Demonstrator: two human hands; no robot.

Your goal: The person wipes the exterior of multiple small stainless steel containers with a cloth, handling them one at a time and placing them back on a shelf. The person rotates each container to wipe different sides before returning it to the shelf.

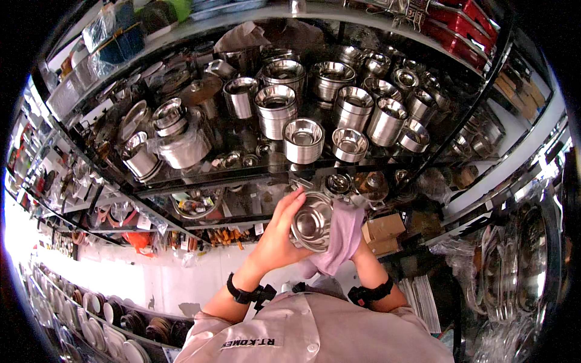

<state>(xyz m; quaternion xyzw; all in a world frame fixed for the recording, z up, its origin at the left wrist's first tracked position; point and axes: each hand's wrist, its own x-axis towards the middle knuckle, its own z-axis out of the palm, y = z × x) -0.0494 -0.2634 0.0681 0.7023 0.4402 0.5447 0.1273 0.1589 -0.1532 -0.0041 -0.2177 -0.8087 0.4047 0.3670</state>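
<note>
My left hand (280,236) is closed around the left side of a stainless steel bowl (312,220), its thumb near the bottom rim and its fingers at the top. The bowl's open side faces the camera. A pink cloth (345,229) lies against the bowl's right side and hangs below it. My right hand (360,249) is mostly hidden behind this cloth and holds it there; its fingers do not show. Both hands are in front of the shelf's edge, below more steel bowls (303,136).
A black-framed shelf (218,174) carries stacked steel bowls and a plastic-wrapped pot (184,147). Cardboard boxes (385,229) stand low at the right. Large plastic-wrapped metal trays (513,267) are at the far right. Plates (93,331) line a rack at lower left.
</note>
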